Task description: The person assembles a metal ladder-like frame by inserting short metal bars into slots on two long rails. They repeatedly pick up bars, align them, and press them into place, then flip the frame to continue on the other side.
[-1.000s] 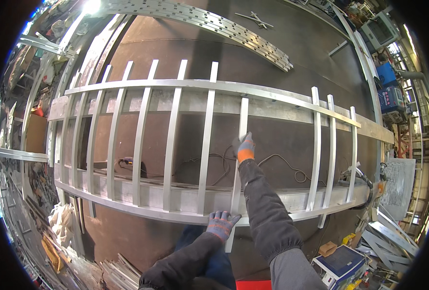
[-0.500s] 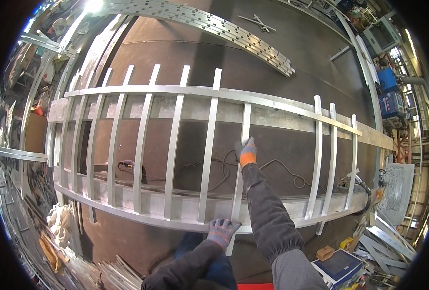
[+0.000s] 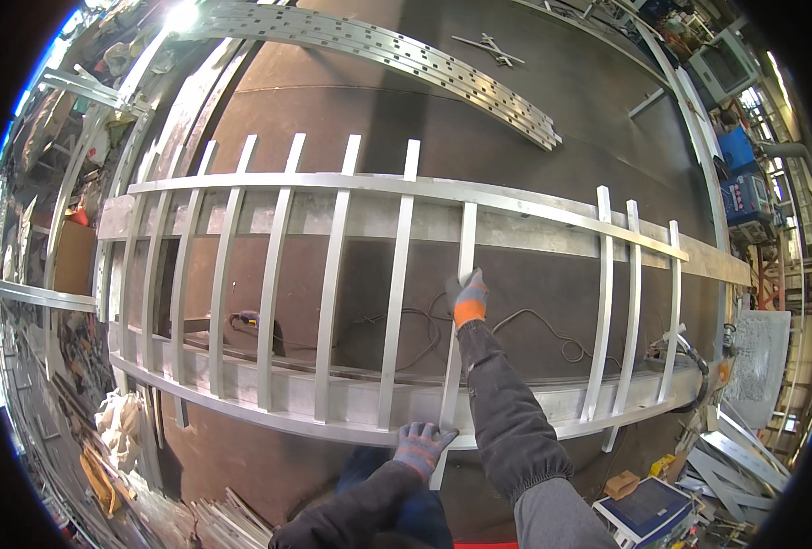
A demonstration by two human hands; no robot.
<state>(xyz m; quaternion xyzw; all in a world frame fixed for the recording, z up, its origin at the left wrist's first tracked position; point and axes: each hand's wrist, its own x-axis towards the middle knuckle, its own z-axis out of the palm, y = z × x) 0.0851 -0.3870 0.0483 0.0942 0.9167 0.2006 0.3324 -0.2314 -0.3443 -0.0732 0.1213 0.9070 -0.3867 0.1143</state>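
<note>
A ladder-like frame of silvery metal has a far rail (image 3: 516, 206), a near rail (image 3: 268, 421) and several crossbars. Gloved in grey and orange, my right hand (image 3: 470, 300) is closed around one crossbar (image 3: 452, 375) at about its middle. That bar's far end meets the far rail without standing out beyond it, while its near end juts past the near rail toward me. My left hand (image 3: 421, 448), in a similar glove, is curled over the near rail just left of this bar, thumb against the bar. Its fingertips are partly hidden.
Two broad metal beams (image 3: 699, 261) support the frame. Beneath it a corded power tool (image 3: 244, 319) and a dark cable (image 3: 525, 316) lie on the floor. Perforated metal profiles (image 3: 424, 69) lie beyond. A blue-and-white box (image 3: 651, 508) and metal offcuts (image 3: 740, 476) are at the near right.
The whole view has shifted slightly, so the frame appears a little lower. Both hands keep their places on the crossbar and the near rail.
</note>
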